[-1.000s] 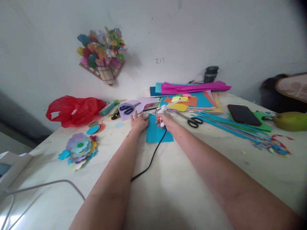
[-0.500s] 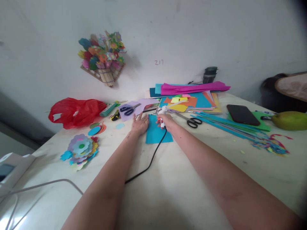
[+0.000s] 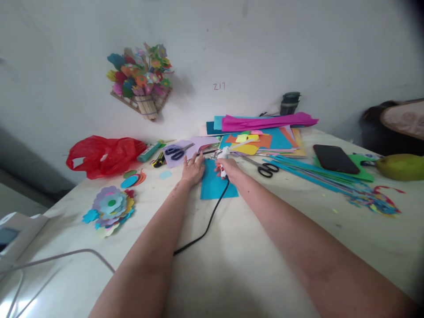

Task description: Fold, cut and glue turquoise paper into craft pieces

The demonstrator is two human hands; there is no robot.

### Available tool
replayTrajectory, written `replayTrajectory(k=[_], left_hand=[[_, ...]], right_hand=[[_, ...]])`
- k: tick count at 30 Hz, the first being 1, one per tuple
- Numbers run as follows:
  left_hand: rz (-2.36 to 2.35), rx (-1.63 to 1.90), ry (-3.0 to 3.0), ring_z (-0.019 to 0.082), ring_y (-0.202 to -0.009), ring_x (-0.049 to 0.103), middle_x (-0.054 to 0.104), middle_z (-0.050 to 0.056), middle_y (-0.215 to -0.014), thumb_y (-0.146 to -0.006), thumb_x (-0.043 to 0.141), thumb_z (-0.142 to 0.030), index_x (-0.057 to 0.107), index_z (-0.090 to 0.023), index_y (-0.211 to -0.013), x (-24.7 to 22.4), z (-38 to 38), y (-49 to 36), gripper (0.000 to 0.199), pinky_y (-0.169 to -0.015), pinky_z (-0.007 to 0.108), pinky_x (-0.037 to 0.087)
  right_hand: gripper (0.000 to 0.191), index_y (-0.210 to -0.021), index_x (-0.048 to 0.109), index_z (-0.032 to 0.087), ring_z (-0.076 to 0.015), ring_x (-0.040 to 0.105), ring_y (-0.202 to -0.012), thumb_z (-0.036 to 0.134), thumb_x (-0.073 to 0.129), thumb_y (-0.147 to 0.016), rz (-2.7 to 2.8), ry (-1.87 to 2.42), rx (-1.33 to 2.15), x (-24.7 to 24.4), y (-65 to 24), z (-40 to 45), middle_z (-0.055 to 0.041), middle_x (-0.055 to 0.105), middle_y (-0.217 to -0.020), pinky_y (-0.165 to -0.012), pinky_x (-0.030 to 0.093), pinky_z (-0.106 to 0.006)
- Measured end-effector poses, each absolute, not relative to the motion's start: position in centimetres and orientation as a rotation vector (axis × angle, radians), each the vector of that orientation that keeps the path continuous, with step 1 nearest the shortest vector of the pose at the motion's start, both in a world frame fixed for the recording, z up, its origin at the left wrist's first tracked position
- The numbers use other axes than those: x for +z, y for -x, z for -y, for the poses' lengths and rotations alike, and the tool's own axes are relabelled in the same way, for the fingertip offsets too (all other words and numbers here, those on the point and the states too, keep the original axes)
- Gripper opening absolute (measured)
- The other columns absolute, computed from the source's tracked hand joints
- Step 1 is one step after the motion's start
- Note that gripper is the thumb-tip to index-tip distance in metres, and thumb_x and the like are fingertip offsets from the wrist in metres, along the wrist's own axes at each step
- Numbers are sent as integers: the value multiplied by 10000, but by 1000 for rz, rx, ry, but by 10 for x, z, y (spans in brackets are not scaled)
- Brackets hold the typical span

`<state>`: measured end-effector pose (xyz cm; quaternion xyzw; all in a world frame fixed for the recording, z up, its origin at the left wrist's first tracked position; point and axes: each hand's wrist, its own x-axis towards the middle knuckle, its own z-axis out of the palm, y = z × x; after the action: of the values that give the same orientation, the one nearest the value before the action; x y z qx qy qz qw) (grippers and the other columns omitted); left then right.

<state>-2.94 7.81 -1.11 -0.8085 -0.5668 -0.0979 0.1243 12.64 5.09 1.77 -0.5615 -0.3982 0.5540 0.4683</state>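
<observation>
A blue sheet of paper [image 3: 217,189] lies flat on the table before me. My left hand [image 3: 193,169] rests at its left edge, palm down with the fingers spread, holding nothing. In my right hand [image 3: 231,169] is a white hot glue gun [image 3: 225,153], held over the upper part of the sheet with a glue stick at its back. Its black cord runs down toward my left forearm. The nozzle is too small to make out. Behind my left hand, blue-handled scissors [image 3: 179,152] lie on purple paper; black-handled scissors [image 3: 267,169] lie right of the glue gun.
To the left are a stack of paper flowers [image 3: 112,204], a red plastic bag [image 3: 104,154] and a box cutter [image 3: 159,160]. Coloured sheets [image 3: 281,138] are piled at the back. Paper strips [image 3: 309,174], a phone [image 3: 335,158] and scraps [image 3: 376,201] lie right.
My right hand and the glue gun have shifted very slightly to the left over the blue sheet. My left hand stays in place at the sheet's edge.
</observation>
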Motion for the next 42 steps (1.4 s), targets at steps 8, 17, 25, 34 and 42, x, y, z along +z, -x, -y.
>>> replayTrajectory(k=[8, 17, 25, 34, 42], left_hand=[[1609, -305, 2313, 158, -1357, 195, 353, 65, -1427, -893, 199, -292, 216, -138, -1423, -8, -74, 24, 552, -1110, 460, -57], [1509, -267, 2331, 166, -1356, 198, 606, 74, -1192, -899, 206, -325, 227, -148, -1423, -5, -71, 20, 554, -1092, 499, -105], [1854, -376, 2328, 190, -1383, 59, 225, -7, -1482, -904, 214, -321, 152, -278, -1436, -11, -83, 33, 537, -1089, 536, -21], [1700, -312, 2370, 157, -1367, 164, 314, 21, -1448, -877, 233, -223, 82, -233, -1447, -11, -82, 26, 590, -1089, 511, -73], [1733, -341, 2351, 164, -1339, 249, 412, 46, -1391, -871, 245, -232, 128, -218, -1443, -11, -83, 27, 583, -1082, 521, -88]], right_hand=[[85, -715, 554, 118, -113, 503, -323, 198, 558, -742, 978, 1373, 1356, 16, -127, -51, 5, 562, -471, -288, 323, -207], [92, -720, 557, 117, -116, 508, -326, 205, 561, -744, 960, 1374, 1343, 15, -128, -52, 5, 563, -479, -300, 324, -205], [81, -694, 539, 125, -121, 502, -323, 190, 547, -741, 961, 1334, 1361, 14, -128, -52, 7, 551, -460, -284, 316, -208], [80, -715, 550, 125, -112, 503, -325, 198, 556, -746, 965, 1362, 1354, 14, -127, -53, 8, 563, -476, -296, 326, -207], [89, -704, 542, 130, -120, 504, -330, 209, 551, -745, 957, 1348, 1351, 14, -129, -51, 6, 560, -479, -290, 321, -211]])
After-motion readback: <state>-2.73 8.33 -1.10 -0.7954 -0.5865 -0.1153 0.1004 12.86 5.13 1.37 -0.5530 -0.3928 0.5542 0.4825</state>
